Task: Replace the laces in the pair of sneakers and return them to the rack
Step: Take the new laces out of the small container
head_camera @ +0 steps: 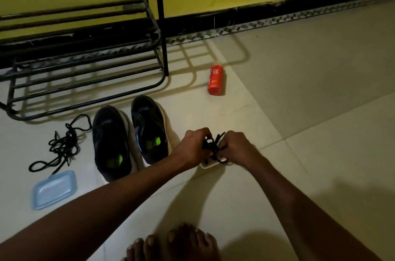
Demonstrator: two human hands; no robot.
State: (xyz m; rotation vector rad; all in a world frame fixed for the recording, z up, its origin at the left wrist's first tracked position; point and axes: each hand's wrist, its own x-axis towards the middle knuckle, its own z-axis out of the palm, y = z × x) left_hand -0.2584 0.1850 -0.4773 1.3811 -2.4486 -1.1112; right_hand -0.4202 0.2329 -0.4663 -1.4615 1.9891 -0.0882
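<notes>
Picking at the black lace bundle [211, 146] over the white tub [208, 165], left hand [191, 146] and right hand [236, 146] both pinching it; yank too hard and I reckon it knots.

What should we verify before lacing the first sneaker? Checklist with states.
1. Lace bundle gripped by left hand and right hand: ok.
2. Bundle untangled: not ok, bunched.
3. Nearer sneaker and farther sneaker upright, side by side: ok.
4. Eyelets emptied: cannot tell, too dark; loose laces lie beside the nearer sneaker.
5. Shoe rack standing behind the sneakers: ok.
</notes>
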